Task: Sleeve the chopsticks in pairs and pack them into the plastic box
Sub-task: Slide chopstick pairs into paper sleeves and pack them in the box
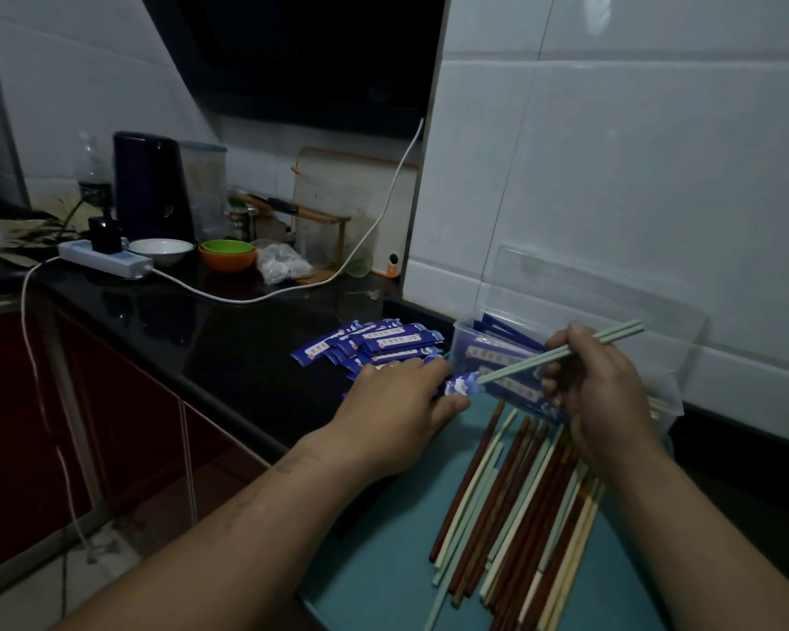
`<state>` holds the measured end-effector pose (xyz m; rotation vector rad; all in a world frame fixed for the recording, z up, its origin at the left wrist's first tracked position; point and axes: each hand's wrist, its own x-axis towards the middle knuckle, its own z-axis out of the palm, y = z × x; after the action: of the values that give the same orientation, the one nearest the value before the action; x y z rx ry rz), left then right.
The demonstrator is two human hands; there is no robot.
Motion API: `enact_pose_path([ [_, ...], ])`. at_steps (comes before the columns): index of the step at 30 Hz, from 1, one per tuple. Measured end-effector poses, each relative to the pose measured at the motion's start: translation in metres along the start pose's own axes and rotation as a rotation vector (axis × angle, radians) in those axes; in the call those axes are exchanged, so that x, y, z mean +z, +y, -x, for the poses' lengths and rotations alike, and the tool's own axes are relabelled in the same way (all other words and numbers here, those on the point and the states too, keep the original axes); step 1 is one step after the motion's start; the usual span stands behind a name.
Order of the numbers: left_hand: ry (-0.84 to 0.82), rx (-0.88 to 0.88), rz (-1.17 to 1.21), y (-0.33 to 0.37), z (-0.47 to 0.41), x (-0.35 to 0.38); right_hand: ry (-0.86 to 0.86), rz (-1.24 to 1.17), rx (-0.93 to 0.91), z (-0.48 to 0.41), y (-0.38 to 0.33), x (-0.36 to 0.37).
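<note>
My right hand (pixel 597 393) grips a pair of pale green chopsticks (pixel 520 364), their tips at the mouth of a blue paper sleeve (pixel 463 385). My left hand (pixel 397 412) holds that sleeve against the teal board (pixel 383 562). A clear plastic box (pixel 657 384) stands behind my right hand with several sleeved pairs inside. Loose brown and pale chopsticks (pixel 515 507) lie fanned on the board. A pile of empty blue sleeves (pixel 370 343) sits on the black counter beyond my left hand.
The box's clear lid (pixel 588 284) leans against the white tiled wall. Farther back on the counter are a power strip (pixel 105 259) with a white cable, a white bowl (pixel 160 250), a green and orange bowl (pixel 227 255) and a dark kettle (pixel 149 189).
</note>
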<state>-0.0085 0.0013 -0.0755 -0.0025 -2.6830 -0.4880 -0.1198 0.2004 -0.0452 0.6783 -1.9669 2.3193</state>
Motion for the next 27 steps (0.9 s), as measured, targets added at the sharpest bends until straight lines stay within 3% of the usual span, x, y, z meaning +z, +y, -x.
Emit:
enact_pose_path([
  [7, 0.052, 0.043, 0.197, 0.003, -0.001, 0.002, -0.249, 0.089, 0.133, 0.007, 0.002, 0.008],
  [11, 0.003, 0.066, 0.198, 0.006, 0.002, 0.000, -0.413, 0.228, 0.138, 0.015, 0.001, 0.013],
  [14, -0.016, 0.056, 0.148, 0.007, 0.005, -0.002, -0.372, 0.235, 0.145, 0.017, 0.001, 0.016],
  [19, 0.014, 0.066, 0.085, 0.008, 0.005, -0.003, -0.201, -0.023, 0.220, 0.011, -0.001, 0.017],
  [27, 0.064, 0.054, 0.028, 0.012, 0.005, -0.005, -0.363, 0.373, 0.105, 0.021, 0.001, 0.023],
])
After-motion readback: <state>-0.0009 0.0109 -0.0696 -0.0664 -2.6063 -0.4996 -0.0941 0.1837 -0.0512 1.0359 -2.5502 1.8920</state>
